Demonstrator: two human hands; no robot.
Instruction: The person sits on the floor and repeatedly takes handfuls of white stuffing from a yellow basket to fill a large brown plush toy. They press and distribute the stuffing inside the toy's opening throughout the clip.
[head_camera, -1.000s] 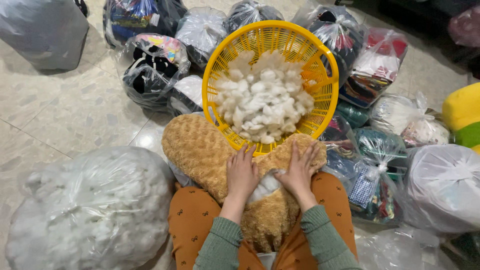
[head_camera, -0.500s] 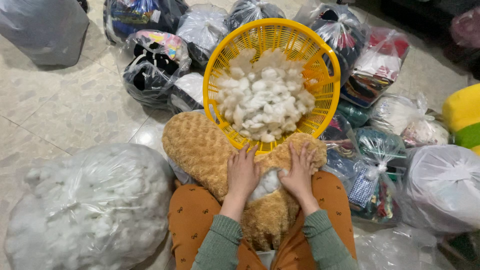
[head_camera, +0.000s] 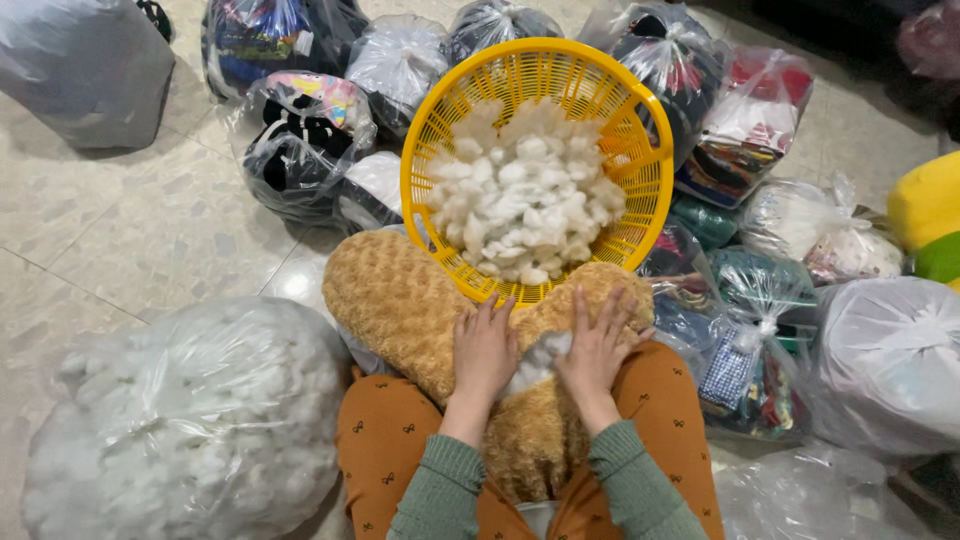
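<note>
Since 1 second ago the right hand (head_camera: 597, 348) has slid inward and spread its fingers wider, and the white tuft between the 2 hands now shows less. Both hands lie open and flat, gripping nothing: the left hand (head_camera: 485, 347) presses the tan plush toy (head_camera: 400, 300) on one side of its opening, the right presses the other side, and white stuffing (head_camera: 535, 358) bulges in the gap between their thumbs. The toy rests across the person's lap on orange trousers (head_camera: 380, 450), just below the hands.

Just beyond the fingertips a yellow basket (head_camera: 640, 160) tilts toward the person, heaped with loose white fibre (head_camera: 525, 200), its lower rim touching the plush. Left of the left hand sits a clear bag of stuffing (head_camera: 180, 420); tied bags of cloth (head_camera: 300, 150) ring the basket.

As I judge it, hard pressing could squeeze the tuft back out of the seam, and a nudge from the toy could tip the leaning basket and spill fibre.
</note>
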